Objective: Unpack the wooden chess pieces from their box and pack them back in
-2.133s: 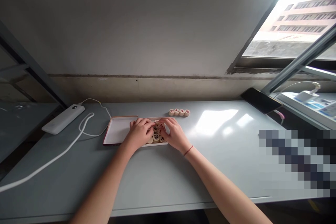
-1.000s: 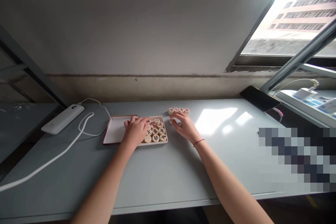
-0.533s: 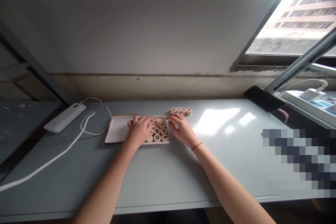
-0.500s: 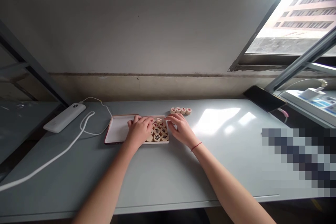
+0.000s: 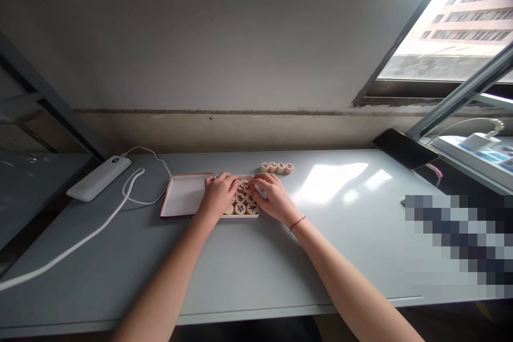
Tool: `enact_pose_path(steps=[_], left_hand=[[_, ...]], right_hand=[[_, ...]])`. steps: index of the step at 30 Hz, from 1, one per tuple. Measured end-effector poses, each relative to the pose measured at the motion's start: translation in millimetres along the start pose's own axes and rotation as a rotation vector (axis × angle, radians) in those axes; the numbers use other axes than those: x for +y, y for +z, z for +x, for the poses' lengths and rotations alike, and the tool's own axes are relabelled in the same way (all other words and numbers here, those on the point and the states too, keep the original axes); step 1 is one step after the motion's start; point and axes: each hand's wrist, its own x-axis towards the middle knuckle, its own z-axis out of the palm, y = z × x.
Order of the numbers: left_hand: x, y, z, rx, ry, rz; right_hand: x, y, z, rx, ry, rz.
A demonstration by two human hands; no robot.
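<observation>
A white box tray (image 5: 246, 217) holds round wooden xiangqi pieces (image 5: 240, 208) with red or black characters. Over the tray's left part lies my left hand (image 5: 219, 192); its fingers are bent but apart, with the tips on the pieces. My right hand (image 5: 274, 197) reaches across the tray's right rim, thumb and fingers closed around a red-marked xiangqi piece (image 5: 247, 188) near the back. Both hands hide some of the pieces. The box lid (image 5: 185, 195), white inside with a dark red edge, lies against the tray's left side, partly behind my left hand.
Behind the tray, a short row of red-marked pieces (image 5: 277, 168) stands on the grey desk (image 5: 256, 272). A white power bank (image 5: 99, 177) and a white cable (image 5: 96, 232) lie at left. A black phone (image 5: 404, 148) is at the back right, near a metal post.
My right hand has moved left, further over the tray, and its fingers have closed at the red-marked pieces. My left hand has shifted slightly right, its fingers drawn closer together.
</observation>
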Motion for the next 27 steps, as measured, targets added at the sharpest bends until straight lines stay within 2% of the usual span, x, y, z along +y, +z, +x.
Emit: enact_pose_path(steps=[2,5,8,11,14,17,20,22,24,27], left_hand=[[0.9,-0.8,3.3,0.023,0.001,-0.045],[4.0,-7.2,4.6,0.161,0.030,-0.152],[8.9,-16.4,0.9,0.271,0.025,-0.367],[14.8,-22.1,-4.4,0.222,0.006,-0.559],[17.4,-24.5,-6.9,0.169,0.005,-0.600],[11.6,-26.8,-6.3,0.159,-0.005,-0.489],[-0.9,-27.3,-6.3,0.099,-0.031,-0.194],[-8.4,-25.5,-7.4,0.001,-0.064,-0.019],[-13.0,-22.7,-8.7,-0.086,-0.083,0.065],[-15.6,-20.2,-9.7,-0.104,-0.085,0.075]], right_hand=[[0.9,-0.5,0.6,0.019,-0.008,0.006],[0.6,-4.5,2.2,0.097,-0.031,0.026],[-5.7,-9.2,3.6,0.187,-0.086,0.051],[-17.4,-10.0,3.9,0.229,-0.158,0.076],[-25.4,-10.0,4.5,0.236,-0.189,0.106],[-19.4,-16.0,5.5,0.274,-0.119,0.105],[-1.1,-25.8,4.8,0.317,0.105,0.061],[11.5,-30.2,3.1,0.284,0.226,0.043],[20.7,-31.1,1.3,0.231,0.282,0.054],[27.1,-27.9,-1.0,0.120,0.308,0.067]])
